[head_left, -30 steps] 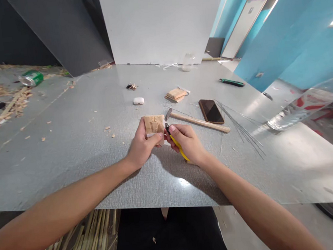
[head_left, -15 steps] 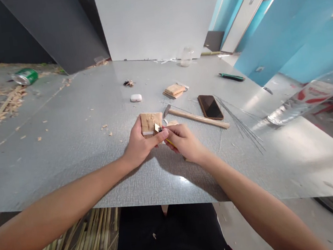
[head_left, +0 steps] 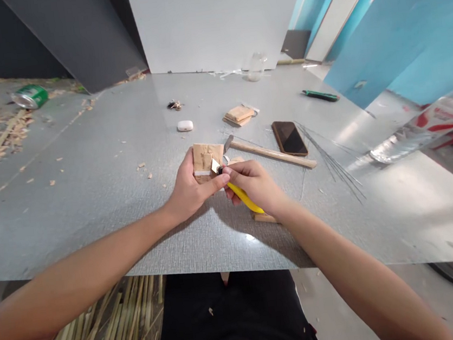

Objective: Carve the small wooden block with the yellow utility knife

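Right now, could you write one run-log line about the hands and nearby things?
left hand: holds wooden piece | right hand: grips yellow-handled cutter | blade: at wooden piece, contact unclear | hammer: on table

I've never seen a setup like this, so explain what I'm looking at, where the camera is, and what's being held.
There is no machine here, just a person's two bare hands. The camera is worn on that person's head, looking forward and down. The left hand holds a small wooden piece. The right hand grips a yellow-handled cutter, its blade at the wood; whether it touches is hard to tell. On the grey table lie a hammer, a phone, thin wires, a white case and stacked wooden pieces.
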Demonstrator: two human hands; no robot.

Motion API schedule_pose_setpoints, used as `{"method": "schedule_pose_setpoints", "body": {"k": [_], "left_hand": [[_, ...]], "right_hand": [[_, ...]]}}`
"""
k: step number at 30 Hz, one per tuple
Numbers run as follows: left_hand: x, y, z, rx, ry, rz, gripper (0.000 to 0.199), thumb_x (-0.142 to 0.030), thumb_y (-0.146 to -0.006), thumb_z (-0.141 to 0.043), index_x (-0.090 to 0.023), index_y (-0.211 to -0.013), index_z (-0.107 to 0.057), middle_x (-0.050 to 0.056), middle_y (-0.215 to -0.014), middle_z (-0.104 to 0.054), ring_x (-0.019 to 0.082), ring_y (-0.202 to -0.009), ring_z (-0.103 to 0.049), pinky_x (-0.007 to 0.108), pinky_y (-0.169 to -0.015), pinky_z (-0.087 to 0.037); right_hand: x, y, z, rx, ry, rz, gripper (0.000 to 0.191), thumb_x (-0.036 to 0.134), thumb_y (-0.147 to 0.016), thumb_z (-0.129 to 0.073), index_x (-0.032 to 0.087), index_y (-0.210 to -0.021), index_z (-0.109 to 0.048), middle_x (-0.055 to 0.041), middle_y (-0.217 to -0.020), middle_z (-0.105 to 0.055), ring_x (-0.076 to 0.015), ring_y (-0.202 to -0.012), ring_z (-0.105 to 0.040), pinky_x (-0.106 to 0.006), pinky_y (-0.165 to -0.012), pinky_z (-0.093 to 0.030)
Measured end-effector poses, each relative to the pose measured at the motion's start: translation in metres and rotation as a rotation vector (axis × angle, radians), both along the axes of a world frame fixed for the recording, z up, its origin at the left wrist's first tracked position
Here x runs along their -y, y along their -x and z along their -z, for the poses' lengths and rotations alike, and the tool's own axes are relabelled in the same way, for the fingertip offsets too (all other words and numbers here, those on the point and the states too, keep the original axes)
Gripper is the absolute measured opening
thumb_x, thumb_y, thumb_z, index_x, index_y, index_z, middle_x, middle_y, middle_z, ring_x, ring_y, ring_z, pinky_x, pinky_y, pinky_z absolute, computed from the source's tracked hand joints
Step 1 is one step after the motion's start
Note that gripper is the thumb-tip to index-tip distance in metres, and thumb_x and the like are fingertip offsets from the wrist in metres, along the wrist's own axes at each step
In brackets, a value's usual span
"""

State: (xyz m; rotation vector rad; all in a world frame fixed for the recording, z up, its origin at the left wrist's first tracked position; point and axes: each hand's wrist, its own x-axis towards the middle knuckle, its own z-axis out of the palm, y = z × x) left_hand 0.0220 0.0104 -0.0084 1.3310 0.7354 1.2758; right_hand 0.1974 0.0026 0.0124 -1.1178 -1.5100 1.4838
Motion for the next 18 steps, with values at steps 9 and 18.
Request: {"method": "schedule_pose_setpoints", "body": {"k": [9,18], "left_hand": [[-0.006,0.000,0.003,-0.100,-0.071,-0.124,0.052,-0.035,-0.077,-0.099,-0.023,-0.105,-0.057,0.001,-0.094,-0.070,0.017,-0.082,-0.069,0.029,-0.071,-0.058],[0.010,-0.005,-0.002,-0.229,-0.049,-0.277,0.042,-0.046,-0.087,-0.091,-0.023,-0.108,-0.063,0.004,-0.097,-0.073,0.019,-0.084,-0.070,0.031,-0.073,-0.055]], "right_hand": [[-0.002,0.003,0.007,0.066,-0.107,0.122,0.046,0.040,-0.103,-0.062,0.021,-0.062,-0.058,0.0005,-0.057,-0.055,-0.0104,-0.045,-0.049,-0.026,-0.044,-0.040],[0.002,0.016,0.009,0.000,-0.184,0.276,0.052,0.051,-0.106,-0.063,0.023,-0.064,-0.052,0.0021,-0.055,-0.052,-0.0097,-0.045,-0.046,-0.026,-0.044,-0.036]]}}
